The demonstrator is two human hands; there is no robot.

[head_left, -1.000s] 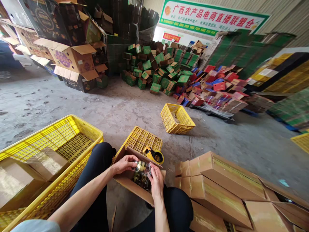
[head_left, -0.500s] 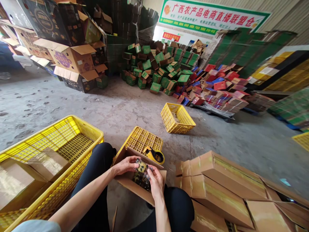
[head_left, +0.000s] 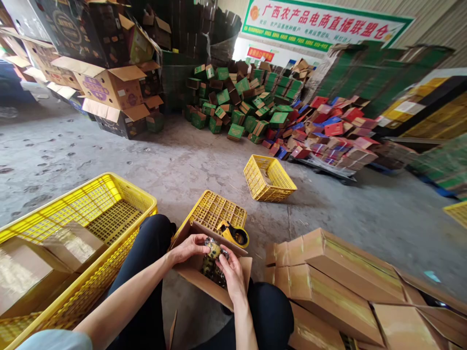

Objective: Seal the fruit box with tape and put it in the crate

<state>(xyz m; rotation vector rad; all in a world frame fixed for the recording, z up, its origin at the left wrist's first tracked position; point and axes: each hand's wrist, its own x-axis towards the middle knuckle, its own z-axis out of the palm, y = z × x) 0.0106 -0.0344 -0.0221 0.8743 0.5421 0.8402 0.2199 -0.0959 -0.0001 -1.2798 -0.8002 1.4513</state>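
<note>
Between my hands is a small round, yellowish packet with dark spots [head_left: 212, 249], wrapped in shiny clear plastic; its exact kind I cannot make out. The fingers of my left hand [head_left: 188, 248] pinch its left side. My right hand [head_left: 233, 276] has its thumb and fingers closed on the right side of the wrapping. Both hands are over an open cardboard box [head_left: 204, 286], where more dark, shiny wrapped pieces [head_left: 211, 272] lie below. Just behind the box, a yellow and black tape dispenser [head_left: 235, 234] rests on an upturned yellow crate [head_left: 218, 209].
On the left, a large yellow crate [head_left: 134, 201] holds taped cartons [head_left: 69, 245]. Stacked taped cartons [head_left: 343, 267] stand to the right. Another yellow crate [head_left: 270, 180] sits on the concrete floor ahead. Heaps of green boxes [head_left: 237, 116] and red boxes [head_left: 332, 129] lie farther back.
My right hand has shifted slightly left and inward around the packet, and the plastic looks gathered more tightly. My left hand stays almost in place.
</note>
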